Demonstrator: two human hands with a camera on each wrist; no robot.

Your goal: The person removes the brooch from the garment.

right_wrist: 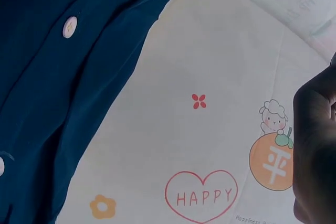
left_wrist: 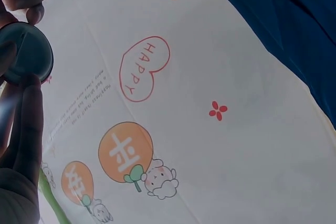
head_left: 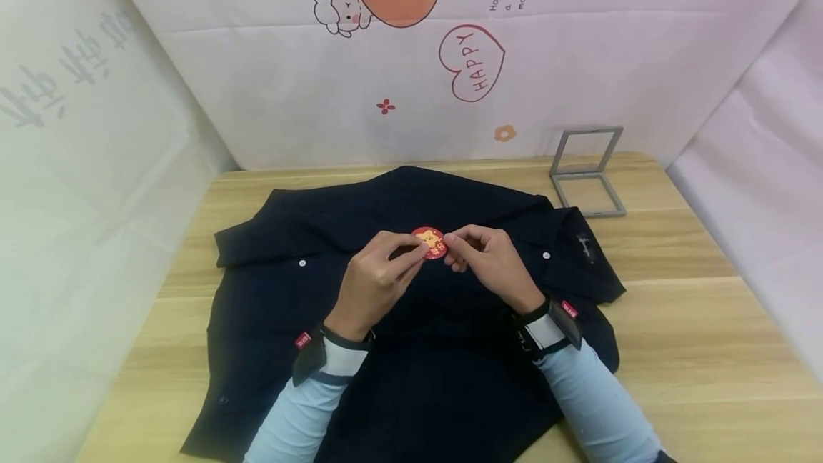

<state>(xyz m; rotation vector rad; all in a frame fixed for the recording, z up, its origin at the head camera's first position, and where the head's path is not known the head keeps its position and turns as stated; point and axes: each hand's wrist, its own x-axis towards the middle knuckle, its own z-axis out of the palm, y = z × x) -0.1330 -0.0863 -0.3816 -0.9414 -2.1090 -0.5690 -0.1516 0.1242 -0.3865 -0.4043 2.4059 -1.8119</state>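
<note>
A round red pin badge (head_left: 429, 234) with a yellow figure is held above a dark navy shirt (head_left: 411, 349) in the head view. My left hand (head_left: 381, 274) pinches its left side between thumb and fingers. At the right edge, my right hand (head_left: 491, 263) grips it with thumb and index finger, the other fingers curled in. The left wrist view shows the badge's shiny back (left_wrist: 34, 51) with a thin pin line across it. In the right wrist view only a dark part of the right hand (right_wrist: 317, 145) appears, and the badge is out of sight.
The shirt is spread over a wooden table (head_left: 694, 334), with white buttons on it. An open grey-framed clear case (head_left: 591, 195) stands at the back right. A printed white cloth (head_left: 257, 91) hangs behind the table and along both sides.
</note>
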